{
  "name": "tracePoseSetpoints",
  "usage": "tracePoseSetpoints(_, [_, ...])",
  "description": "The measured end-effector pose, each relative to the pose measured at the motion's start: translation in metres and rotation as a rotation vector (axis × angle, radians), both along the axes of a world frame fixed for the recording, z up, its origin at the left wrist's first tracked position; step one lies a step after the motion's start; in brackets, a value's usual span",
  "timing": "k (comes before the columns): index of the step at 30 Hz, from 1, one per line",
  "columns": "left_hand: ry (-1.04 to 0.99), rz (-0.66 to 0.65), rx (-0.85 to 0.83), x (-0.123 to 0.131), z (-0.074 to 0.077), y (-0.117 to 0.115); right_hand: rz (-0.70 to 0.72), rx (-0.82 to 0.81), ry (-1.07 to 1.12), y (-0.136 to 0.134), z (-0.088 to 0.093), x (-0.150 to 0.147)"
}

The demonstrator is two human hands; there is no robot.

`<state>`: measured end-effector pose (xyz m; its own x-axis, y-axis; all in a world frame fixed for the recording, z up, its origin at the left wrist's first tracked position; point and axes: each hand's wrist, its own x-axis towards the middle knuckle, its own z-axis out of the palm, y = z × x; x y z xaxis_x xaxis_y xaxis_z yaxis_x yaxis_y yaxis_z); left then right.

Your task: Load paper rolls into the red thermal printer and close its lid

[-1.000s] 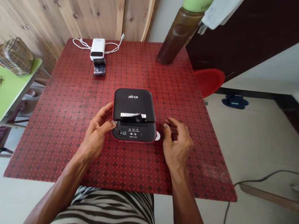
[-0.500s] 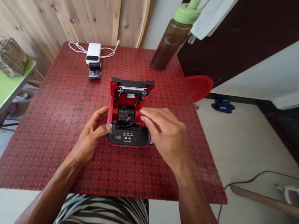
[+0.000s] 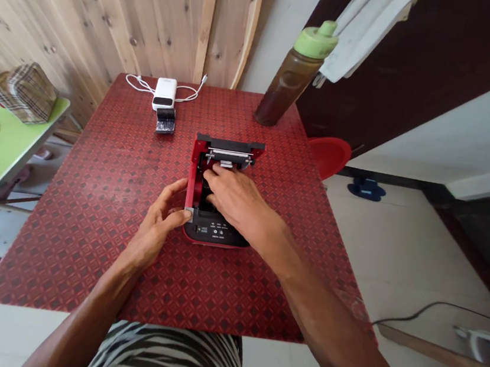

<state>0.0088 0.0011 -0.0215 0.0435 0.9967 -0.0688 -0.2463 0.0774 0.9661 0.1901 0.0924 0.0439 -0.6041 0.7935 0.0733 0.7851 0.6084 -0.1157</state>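
A small red and black label printer (image 3: 216,233) sits on the table with its lid (image 3: 231,146) raised, showing a roller across the inside. My left hand (image 3: 157,223) grips its front left corner, thumb on top and fingers along the side. My right hand (image 3: 241,198) reaches over the right wall into the open compartment. Its thumb and fingers close around a black plastic-wrapped bundle (image 3: 204,191), which the hand mostly covers. The fingertips are partly hidden inside.
The table (image 3: 87,235) has a red patterned cover. Toward the back lie a white power bank (image 3: 165,93) with its cable and a crinkled black strip (image 3: 165,121). A tall brown bottle (image 3: 288,81) with a green lid stands back right. A green table (image 3: 1,165) is at left.
My right hand has moved left from the printer's right wall down into its compartment, covering the black bundle. My left hand keeps its hold. The whole view has shifted slightly.
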Motion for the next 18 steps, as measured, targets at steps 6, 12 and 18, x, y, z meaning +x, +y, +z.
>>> tracePoseSetpoints(6, [0.013,0.023,-0.015,0.002,0.002,0.002,-0.031,-0.009,-0.055,0.004,0.000,-0.007])
tracePoseSetpoints(12, [-0.001,0.018,0.006,0.002,0.000,0.006,-0.063,-0.021,-0.057,0.000,0.011,-0.005])
tracePoseSetpoints(18, [-0.007,0.027,0.011,0.002,0.000,0.005,-0.072,-0.001,-0.002,-0.016,0.022,0.007])
